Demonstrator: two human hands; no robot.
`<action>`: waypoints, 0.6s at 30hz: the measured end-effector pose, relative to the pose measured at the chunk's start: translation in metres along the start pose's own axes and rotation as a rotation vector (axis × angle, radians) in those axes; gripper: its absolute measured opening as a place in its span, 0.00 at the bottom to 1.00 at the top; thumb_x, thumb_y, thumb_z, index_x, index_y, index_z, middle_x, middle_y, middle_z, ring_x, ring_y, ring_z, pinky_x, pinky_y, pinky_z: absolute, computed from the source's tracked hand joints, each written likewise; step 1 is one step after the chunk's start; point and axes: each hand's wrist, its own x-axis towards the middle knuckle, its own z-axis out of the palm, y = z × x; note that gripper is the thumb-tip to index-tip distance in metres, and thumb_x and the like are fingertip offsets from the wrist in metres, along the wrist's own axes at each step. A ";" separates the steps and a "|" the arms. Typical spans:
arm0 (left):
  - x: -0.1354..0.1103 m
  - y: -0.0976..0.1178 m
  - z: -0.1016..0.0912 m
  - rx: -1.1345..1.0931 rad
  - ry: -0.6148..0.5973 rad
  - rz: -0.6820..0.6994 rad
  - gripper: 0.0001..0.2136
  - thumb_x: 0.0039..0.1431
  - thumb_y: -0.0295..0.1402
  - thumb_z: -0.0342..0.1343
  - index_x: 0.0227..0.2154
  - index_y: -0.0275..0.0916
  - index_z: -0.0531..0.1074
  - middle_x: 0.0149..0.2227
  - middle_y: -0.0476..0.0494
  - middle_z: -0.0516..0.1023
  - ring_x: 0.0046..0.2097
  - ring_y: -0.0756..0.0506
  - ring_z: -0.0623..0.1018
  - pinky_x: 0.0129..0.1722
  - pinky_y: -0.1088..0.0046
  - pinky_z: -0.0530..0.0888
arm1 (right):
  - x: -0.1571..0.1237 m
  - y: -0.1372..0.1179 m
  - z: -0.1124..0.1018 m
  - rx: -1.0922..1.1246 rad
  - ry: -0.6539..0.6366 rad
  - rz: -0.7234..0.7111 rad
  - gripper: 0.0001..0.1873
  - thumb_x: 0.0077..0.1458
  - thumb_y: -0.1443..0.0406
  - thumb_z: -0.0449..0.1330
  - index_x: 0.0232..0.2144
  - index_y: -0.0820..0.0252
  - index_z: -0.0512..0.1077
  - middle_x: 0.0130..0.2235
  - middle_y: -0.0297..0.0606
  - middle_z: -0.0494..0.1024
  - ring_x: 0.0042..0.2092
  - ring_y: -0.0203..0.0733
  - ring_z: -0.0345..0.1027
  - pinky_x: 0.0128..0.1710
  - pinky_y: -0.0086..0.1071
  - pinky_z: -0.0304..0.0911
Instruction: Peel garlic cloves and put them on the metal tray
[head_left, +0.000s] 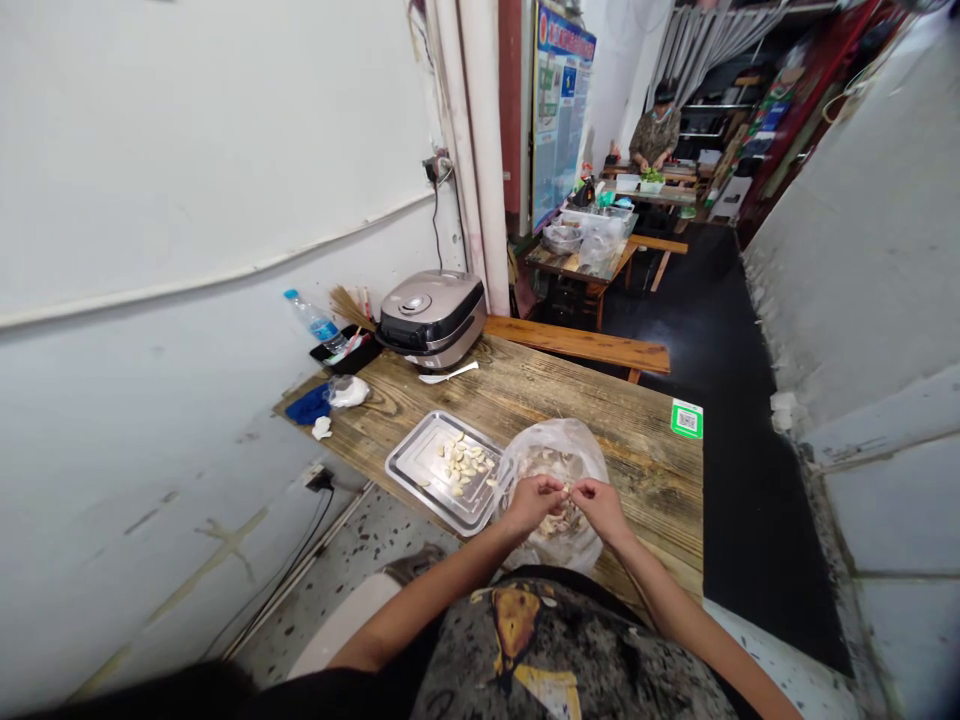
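Note:
Both hands meet over an open clear plastic bag, whose inside holds garlic cloves and papery skins. My left hand pinches a small pale garlic clove at its fingertips. From the other side, my right hand has its thumb and finger closed at the same clove; the fingertips cover most of it. Left of the bag, a rectangular metal tray carries several peeled garlic cloves. The bag's edge touches the tray's right side.
A rice cooker and a white plastic knife are at the wooden table's far side. A water bottle, blue cloth and small bag lie by the wall. Beyond a bench, another person handles greens.

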 end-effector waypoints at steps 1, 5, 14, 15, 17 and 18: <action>-0.001 0.001 0.000 -0.044 -0.015 -0.011 0.15 0.36 0.37 0.64 0.25 0.31 0.70 0.24 0.48 0.71 0.24 0.53 0.71 0.27 0.75 0.70 | 0.000 0.000 0.000 0.020 -0.002 0.011 0.09 0.42 0.62 0.56 0.21 0.62 0.73 0.22 0.34 0.75 0.24 0.36 0.65 0.25 0.27 0.57; -0.003 0.004 -0.001 -0.235 -0.035 -0.062 0.16 0.36 0.36 0.65 0.26 0.32 0.69 0.25 0.49 0.71 0.25 0.53 0.72 0.29 0.75 0.71 | 0.002 0.005 0.003 0.078 0.030 0.066 0.09 0.40 0.62 0.57 0.22 0.63 0.72 0.20 0.33 0.73 0.22 0.34 0.62 0.22 0.26 0.55; -0.002 0.010 -0.004 -0.357 0.062 -0.108 0.15 0.35 0.33 0.66 0.27 0.33 0.70 0.26 0.48 0.73 0.28 0.51 0.74 0.34 0.72 0.72 | 0.003 0.023 -0.005 -0.116 0.077 0.026 0.16 0.43 0.56 0.57 0.14 0.62 0.69 0.15 0.32 0.66 0.20 0.34 0.58 0.22 0.27 0.54; -0.002 0.009 -0.002 -0.311 0.103 -0.073 0.15 0.35 0.33 0.66 0.27 0.33 0.70 0.26 0.47 0.73 0.28 0.51 0.74 0.33 0.72 0.71 | 0.002 0.020 -0.004 -0.132 0.050 -0.030 0.15 0.44 0.56 0.57 0.18 0.62 0.71 0.18 0.33 0.69 0.21 0.35 0.60 0.23 0.27 0.55; -0.002 0.005 0.000 -0.197 0.184 0.011 0.12 0.36 0.33 0.65 0.25 0.32 0.72 0.24 0.48 0.74 0.26 0.52 0.72 0.31 0.74 0.71 | -0.002 0.010 -0.001 -0.121 -0.018 -0.150 0.14 0.45 0.58 0.58 0.31 0.61 0.74 0.27 0.36 0.74 0.26 0.36 0.64 0.27 0.28 0.59; -0.002 0.004 0.001 -0.145 0.205 0.045 0.11 0.37 0.33 0.64 0.25 0.32 0.73 0.23 0.48 0.73 0.26 0.52 0.71 0.30 0.75 0.70 | -0.003 0.006 0.001 -0.103 -0.051 -0.193 0.15 0.45 0.58 0.58 0.35 0.61 0.73 0.32 0.37 0.75 0.29 0.37 0.66 0.30 0.29 0.61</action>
